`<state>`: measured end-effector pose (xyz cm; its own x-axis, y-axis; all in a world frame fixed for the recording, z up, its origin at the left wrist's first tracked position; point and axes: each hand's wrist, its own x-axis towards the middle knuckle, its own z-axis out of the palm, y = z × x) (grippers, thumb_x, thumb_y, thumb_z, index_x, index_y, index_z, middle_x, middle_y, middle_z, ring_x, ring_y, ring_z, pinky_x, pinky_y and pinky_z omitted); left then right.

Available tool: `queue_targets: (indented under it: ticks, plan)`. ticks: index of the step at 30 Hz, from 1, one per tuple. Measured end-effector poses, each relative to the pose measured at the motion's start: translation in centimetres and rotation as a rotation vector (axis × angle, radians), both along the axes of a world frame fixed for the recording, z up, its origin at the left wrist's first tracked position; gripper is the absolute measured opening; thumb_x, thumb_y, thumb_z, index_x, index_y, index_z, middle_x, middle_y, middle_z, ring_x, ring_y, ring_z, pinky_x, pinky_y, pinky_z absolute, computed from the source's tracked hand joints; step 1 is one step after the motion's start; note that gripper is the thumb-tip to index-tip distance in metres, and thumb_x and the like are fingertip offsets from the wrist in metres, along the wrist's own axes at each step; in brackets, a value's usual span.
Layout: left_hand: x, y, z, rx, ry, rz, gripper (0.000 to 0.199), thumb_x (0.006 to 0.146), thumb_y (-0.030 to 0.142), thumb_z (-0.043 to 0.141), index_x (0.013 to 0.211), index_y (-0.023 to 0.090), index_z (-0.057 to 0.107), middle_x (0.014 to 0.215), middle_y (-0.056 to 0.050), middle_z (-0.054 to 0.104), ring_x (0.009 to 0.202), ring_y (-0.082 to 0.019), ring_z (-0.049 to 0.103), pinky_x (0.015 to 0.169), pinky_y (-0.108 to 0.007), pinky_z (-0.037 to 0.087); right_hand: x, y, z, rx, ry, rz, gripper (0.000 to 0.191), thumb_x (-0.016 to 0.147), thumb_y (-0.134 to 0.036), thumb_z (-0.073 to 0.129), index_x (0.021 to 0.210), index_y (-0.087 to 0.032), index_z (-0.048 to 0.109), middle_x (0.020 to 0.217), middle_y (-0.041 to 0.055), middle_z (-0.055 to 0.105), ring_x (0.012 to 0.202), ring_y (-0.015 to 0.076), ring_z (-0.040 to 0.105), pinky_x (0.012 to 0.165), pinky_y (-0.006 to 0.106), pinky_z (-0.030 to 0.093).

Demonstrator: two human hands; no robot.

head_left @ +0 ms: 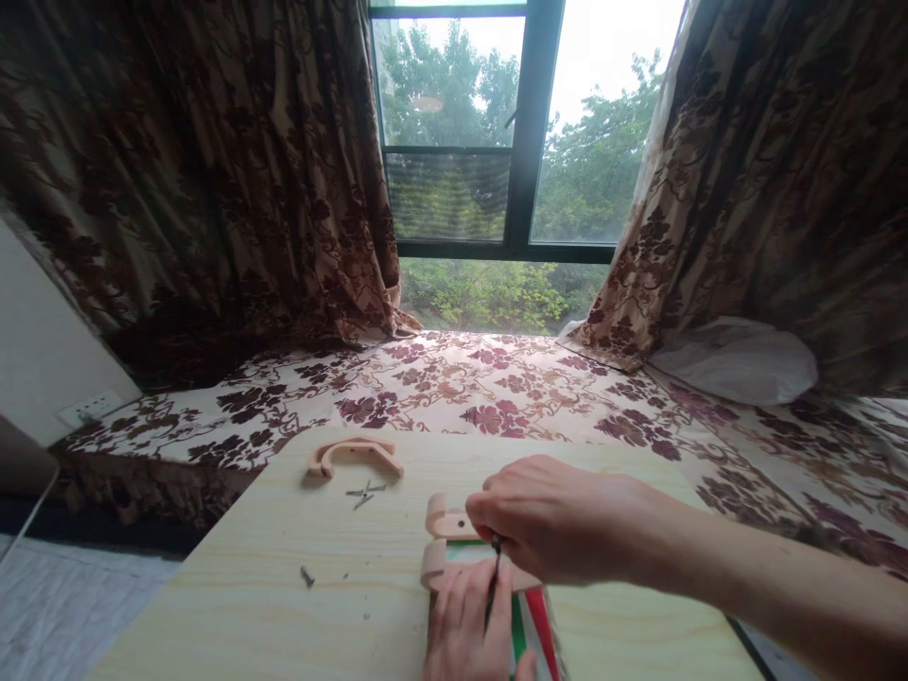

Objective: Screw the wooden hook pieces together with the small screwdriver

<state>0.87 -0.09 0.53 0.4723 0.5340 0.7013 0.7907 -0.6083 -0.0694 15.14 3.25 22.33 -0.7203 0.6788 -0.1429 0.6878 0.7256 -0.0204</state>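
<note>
My right hand (550, 520) is closed over a small dark tool (496, 544), whose thin shaft points down; its upper part is hidden in the fist. Just below, my left hand (472, 619) presses on a pale curved wooden piece (434, 565), fingers close together beside the shaft. A second wooden piece (444, 522) with a dark hole or screw lies behind it. Under both pieces is a flat item (543, 629) with green, white and red stripes.
On the wooden table (234, 577), two curved wooden pieces (355, 452) lie at the back left, with several screws (365, 493) in front. One more screw (307, 576) sits further left. Behind are a floral-covered ledge (454, 378), curtains and a plastic bag (738, 359).
</note>
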Motion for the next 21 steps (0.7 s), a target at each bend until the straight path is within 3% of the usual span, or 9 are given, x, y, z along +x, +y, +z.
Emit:
queue_targets:
  ticks: [8,12,16,21]
  plan:
    - [0.2,-0.2,0.2,-0.001,0.007,0.033,0.049,0.07,0.025,0.057,0.119,0.019,0.057,0.108,-0.008,0.068,0.099,-0.028,0.063,0.087,-0.04,0.048,-0.3,-0.2,0.5,0.021,-0.075,-0.119,0.011,0.077,-0.017,0.054,0.082,-0.016,0.064,0.069,0.0076,0.068,0.054,0.0136,0.054,0.045,0.027,0.018]
    - [0.3,0.0,0.1,0.015,0.015,0.03,0.045,0.072,0.027,0.056,0.115,0.017,0.059,0.106,-0.008,0.068,0.097,-0.027,0.063,0.086,-0.04,0.048,0.0,-0.3,1.3,0.026,-0.056,-0.074,0.014,0.077,-0.013,0.056,0.088,-0.015,0.065,0.077,0.0082,0.069,0.064,0.015,0.059,0.048,0.026,0.023]
    - [0.0,0.2,0.3,0.043,0.035,0.013,0.041,0.076,0.03,0.054,0.114,0.016,0.06,0.104,-0.009,0.069,0.095,-0.026,0.063,0.085,-0.04,0.047,0.2,0.0,0.9,0.025,-0.074,-0.009,0.012,0.08,-0.01,0.054,0.077,-0.014,0.064,0.075,0.007,0.068,0.063,0.0136,0.058,0.049,0.026,0.025]
    - [-0.9,0.7,1.0,0.109,0.121,-0.053,0.041,0.079,0.034,0.053,0.115,0.015,0.059,0.104,-0.007,0.069,0.093,-0.023,0.064,0.082,-0.036,0.048,0.2,-0.1,0.5,0.009,-0.089,-0.066,0.012,0.08,-0.013,0.053,0.074,-0.014,0.064,0.071,0.0077,0.068,0.059,0.0137,0.057,0.047,0.027,0.02]
